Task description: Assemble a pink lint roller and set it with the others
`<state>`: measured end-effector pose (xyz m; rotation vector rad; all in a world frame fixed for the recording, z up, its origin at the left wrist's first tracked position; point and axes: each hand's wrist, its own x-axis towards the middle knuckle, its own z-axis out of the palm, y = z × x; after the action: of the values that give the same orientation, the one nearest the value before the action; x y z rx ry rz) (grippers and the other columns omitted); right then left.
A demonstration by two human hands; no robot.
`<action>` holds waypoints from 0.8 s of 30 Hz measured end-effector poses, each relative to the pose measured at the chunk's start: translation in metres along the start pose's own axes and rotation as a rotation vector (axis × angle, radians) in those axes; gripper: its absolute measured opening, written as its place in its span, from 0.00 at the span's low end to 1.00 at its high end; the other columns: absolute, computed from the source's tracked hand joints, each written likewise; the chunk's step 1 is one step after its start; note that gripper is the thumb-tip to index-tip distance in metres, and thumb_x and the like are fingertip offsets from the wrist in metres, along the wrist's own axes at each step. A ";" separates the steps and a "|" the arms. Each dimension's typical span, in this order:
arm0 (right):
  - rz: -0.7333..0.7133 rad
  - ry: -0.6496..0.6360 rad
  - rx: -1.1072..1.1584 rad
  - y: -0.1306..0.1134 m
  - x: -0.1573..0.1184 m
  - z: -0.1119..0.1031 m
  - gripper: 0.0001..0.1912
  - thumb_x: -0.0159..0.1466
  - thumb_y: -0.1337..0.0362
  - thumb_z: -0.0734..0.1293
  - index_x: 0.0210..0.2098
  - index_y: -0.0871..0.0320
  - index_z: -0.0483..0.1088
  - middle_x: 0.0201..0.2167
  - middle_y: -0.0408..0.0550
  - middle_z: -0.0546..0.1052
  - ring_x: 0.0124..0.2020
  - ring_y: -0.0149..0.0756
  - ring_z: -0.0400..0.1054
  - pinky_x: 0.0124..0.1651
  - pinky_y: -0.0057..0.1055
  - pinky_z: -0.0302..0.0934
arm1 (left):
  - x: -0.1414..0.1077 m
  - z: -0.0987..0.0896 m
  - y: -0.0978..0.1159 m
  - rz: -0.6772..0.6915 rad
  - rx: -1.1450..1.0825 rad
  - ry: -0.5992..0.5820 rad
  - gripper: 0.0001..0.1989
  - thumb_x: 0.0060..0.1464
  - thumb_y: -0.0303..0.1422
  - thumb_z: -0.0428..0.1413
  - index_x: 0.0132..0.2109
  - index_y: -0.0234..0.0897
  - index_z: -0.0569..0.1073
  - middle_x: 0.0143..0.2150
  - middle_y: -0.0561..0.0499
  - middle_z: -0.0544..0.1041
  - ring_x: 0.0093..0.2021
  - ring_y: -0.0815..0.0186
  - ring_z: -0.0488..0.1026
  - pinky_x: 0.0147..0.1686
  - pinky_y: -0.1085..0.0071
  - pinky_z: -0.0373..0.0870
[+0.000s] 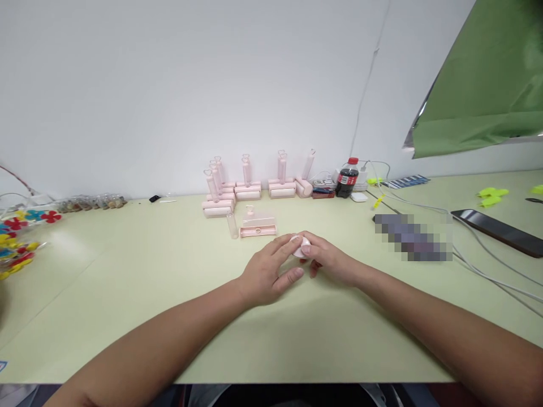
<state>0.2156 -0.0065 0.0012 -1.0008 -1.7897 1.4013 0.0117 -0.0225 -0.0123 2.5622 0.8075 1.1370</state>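
A small white round piece (300,247), looking like the end of a roll, sits between my two hands above the table. My right hand (328,257) is closed on it, the thumb on its near face and some fingers curled beneath. Against its left and far side rest the outstretched fingers of my left hand (271,271), whose thumb stands apart. Beyond the hands lie an open pink case (258,231) with a clear lid (261,217) and a small pump-like pink handle (250,211). A clear tube (232,225) stands beside the case.
Several pink lint-roller-like pieces (282,189) line the wall. To their right are a cola bottle (347,178), white cables (407,202), a blurred-out object (411,237) and a dark phone (503,230). Colourful plastic parts (19,243) lie far left on the pale green table (148,260).
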 end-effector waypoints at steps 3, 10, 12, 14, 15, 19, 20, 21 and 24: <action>-0.044 0.044 0.020 0.001 0.002 -0.003 0.22 0.59 0.45 0.64 0.43 0.55 0.64 0.35 0.45 0.65 0.36 0.36 0.61 0.28 0.30 0.66 | 0.003 -0.004 -0.008 -0.166 0.204 0.060 0.29 0.61 0.41 0.51 0.66 0.38 0.56 0.62 0.39 0.65 0.61 0.53 0.63 0.58 0.53 0.64; -0.038 0.128 0.010 0.009 0.008 -0.009 0.23 0.58 0.47 0.66 0.45 0.55 0.64 0.37 0.45 0.65 0.35 0.35 0.61 0.32 0.32 0.66 | 0.011 -0.004 -0.036 -0.390 0.375 -0.158 0.24 0.59 0.36 0.50 0.61 0.34 0.62 0.58 0.40 0.69 0.59 0.52 0.64 0.57 0.54 0.62; -0.045 0.120 0.009 0.011 0.009 -0.009 0.24 0.58 0.46 0.66 0.45 0.55 0.64 0.38 0.45 0.65 0.35 0.35 0.61 0.33 0.32 0.67 | 0.011 -0.002 -0.037 -0.394 0.408 -0.207 0.26 0.59 0.38 0.51 0.62 0.33 0.61 0.58 0.38 0.68 0.59 0.50 0.64 0.57 0.53 0.62; -0.059 0.113 0.010 0.011 0.009 -0.008 0.24 0.58 0.45 0.66 0.45 0.55 0.64 0.38 0.45 0.65 0.35 0.35 0.61 0.33 0.33 0.67 | 0.010 0.001 -0.036 -0.402 0.442 -0.243 0.28 0.59 0.42 0.51 0.62 0.33 0.61 0.58 0.38 0.68 0.60 0.49 0.63 0.57 0.52 0.61; -0.064 0.109 0.009 0.012 0.009 -0.008 0.24 0.58 0.45 0.66 0.45 0.55 0.64 0.38 0.45 0.65 0.35 0.34 0.61 0.33 0.33 0.67 | 0.009 0.001 -0.036 -0.413 0.457 -0.256 0.29 0.59 0.44 0.50 0.63 0.33 0.60 0.59 0.37 0.67 0.61 0.48 0.62 0.57 0.51 0.60; -0.065 0.099 -0.002 0.013 0.009 -0.007 0.24 0.58 0.45 0.67 0.46 0.54 0.64 0.39 0.45 0.65 0.34 0.34 0.61 0.34 0.33 0.67 | 0.009 0.002 -0.035 -0.444 0.491 -0.287 0.32 0.60 0.48 0.47 0.64 0.32 0.58 0.59 0.37 0.67 0.61 0.47 0.62 0.57 0.52 0.59; -0.063 0.098 0.000 0.013 0.009 -0.007 0.25 0.58 0.45 0.67 0.46 0.54 0.64 0.39 0.46 0.65 0.35 0.34 0.61 0.34 0.33 0.67 | 0.009 0.002 -0.033 -0.445 0.498 -0.289 0.31 0.60 0.47 0.47 0.64 0.32 0.58 0.58 0.37 0.69 0.59 0.47 0.63 0.56 0.52 0.60; -0.063 0.099 0.004 0.013 0.009 -0.008 0.25 0.57 0.45 0.67 0.46 0.54 0.64 0.39 0.46 0.65 0.35 0.34 0.61 0.34 0.33 0.67 | 0.009 0.001 -0.030 -0.439 0.503 -0.289 0.31 0.60 0.46 0.48 0.64 0.32 0.59 0.57 0.38 0.70 0.58 0.48 0.65 0.55 0.53 0.61; -0.069 0.110 0.022 0.014 0.009 -0.009 0.25 0.58 0.45 0.67 0.47 0.54 0.64 0.39 0.46 0.65 0.36 0.35 0.61 0.34 0.33 0.67 | 0.011 -0.001 -0.020 -0.390 0.542 -0.266 0.25 0.61 0.39 0.47 0.63 0.34 0.61 0.51 0.42 0.75 0.51 0.52 0.69 0.50 0.56 0.63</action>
<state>0.2209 0.0078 -0.0099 -0.9768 -1.7090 1.2958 0.0088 -0.0002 -0.0129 2.6822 1.6266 0.4920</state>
